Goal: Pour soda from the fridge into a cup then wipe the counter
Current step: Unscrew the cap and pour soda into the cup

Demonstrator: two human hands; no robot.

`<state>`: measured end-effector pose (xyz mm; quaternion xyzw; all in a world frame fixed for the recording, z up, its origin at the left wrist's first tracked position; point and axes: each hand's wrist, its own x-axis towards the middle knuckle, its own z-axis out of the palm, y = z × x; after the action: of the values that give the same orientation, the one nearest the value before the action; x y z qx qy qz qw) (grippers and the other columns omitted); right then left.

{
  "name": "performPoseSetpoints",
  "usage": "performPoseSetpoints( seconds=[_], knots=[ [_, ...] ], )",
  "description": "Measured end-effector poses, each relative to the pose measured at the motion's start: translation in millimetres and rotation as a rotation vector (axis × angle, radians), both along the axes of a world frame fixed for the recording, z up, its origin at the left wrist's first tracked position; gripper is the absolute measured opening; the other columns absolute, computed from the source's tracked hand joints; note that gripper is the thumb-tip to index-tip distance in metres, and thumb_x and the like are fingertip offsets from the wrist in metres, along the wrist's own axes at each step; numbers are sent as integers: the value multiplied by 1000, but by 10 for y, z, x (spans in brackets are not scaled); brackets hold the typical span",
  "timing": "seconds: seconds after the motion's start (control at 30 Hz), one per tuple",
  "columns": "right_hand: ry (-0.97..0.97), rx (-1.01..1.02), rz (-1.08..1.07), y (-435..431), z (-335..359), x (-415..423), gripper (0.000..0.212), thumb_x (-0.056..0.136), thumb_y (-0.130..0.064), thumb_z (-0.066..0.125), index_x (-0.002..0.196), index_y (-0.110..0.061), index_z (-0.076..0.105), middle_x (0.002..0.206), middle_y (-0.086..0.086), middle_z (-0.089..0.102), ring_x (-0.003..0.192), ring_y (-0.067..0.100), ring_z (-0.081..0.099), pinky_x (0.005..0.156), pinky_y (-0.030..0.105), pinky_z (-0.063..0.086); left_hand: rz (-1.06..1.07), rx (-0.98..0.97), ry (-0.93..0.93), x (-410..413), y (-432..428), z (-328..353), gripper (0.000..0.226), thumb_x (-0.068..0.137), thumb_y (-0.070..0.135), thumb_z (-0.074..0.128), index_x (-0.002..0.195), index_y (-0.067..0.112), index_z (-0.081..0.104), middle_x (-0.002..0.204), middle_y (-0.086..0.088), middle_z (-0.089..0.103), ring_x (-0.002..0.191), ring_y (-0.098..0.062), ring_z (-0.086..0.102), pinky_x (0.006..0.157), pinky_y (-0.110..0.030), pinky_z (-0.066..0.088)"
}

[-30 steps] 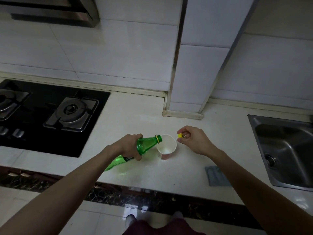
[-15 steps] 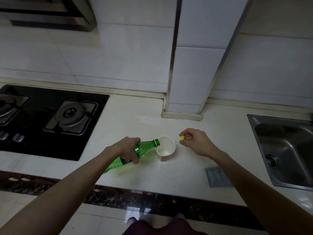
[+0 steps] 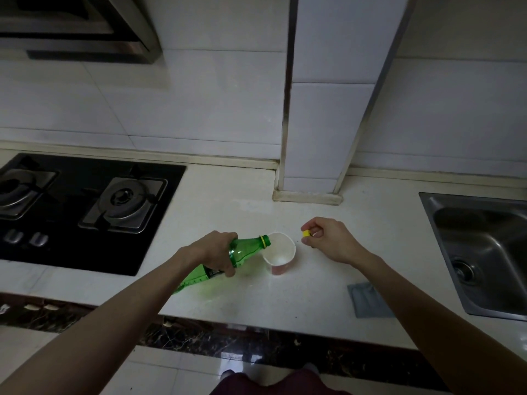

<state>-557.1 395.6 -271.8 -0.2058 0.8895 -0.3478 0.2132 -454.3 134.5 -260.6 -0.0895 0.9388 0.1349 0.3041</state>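
My left hand (image 3: 214, 251) grips a green soda bottle (image 3: 245, 250) around its shoulder. The bottle is tipped almost level, its open mouth over the rim of a white paper cup (image 3: 280, 252) that stands on the pale counter (image 3: 228, 206). A little pale liquid shows in the cup's bottom. To the right of the cup my right hand (image 3: 330, 240) rests near the counter and pinches the small yellow bottle cap (image 3: 306, 233) between thumb and fingers. A grey cloth (image 3: 366, 300) lies flat near the counter's front edge, partly under my right forearm.
A black gas hob (image 3: 85, 206) with two burners fills the counter's left side. A steel sink (image 3: 482, 252) is set in at the right. A tiled column (image 3: 322, 115) juts out behind the cup. A range hood (image 3: 77, 29) hangs upper left.
The bottle stays tipped at the cup. My right hand with the cap has drifted slightly away from the cup's rim, to the right. The view has shifted a little.
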Motion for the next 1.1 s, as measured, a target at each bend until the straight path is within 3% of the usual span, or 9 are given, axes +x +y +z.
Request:
performPoseSetpoints(
  seconds=[0.8,1.1],
  knots=[
    [-2,-13,-1,-36,-17,-19,23,86,-28,72,108,-21,67,98,-4,64,83,12,64,78,27,54,13,14,10,46,-4,20,56,66,28,82,110,15,51,82,4,52,83,-21,54,59,-27,41],
    [15,-62,-20,-76,100,29,26,86,-26,71,111,-22,67,100,-7,63,82,3,60,68,11,42,59,72,110,87,-30,34,63,65,31,83,116,16,50,96,-4,61,85,-23,55,68,-32,46]
  ],
)
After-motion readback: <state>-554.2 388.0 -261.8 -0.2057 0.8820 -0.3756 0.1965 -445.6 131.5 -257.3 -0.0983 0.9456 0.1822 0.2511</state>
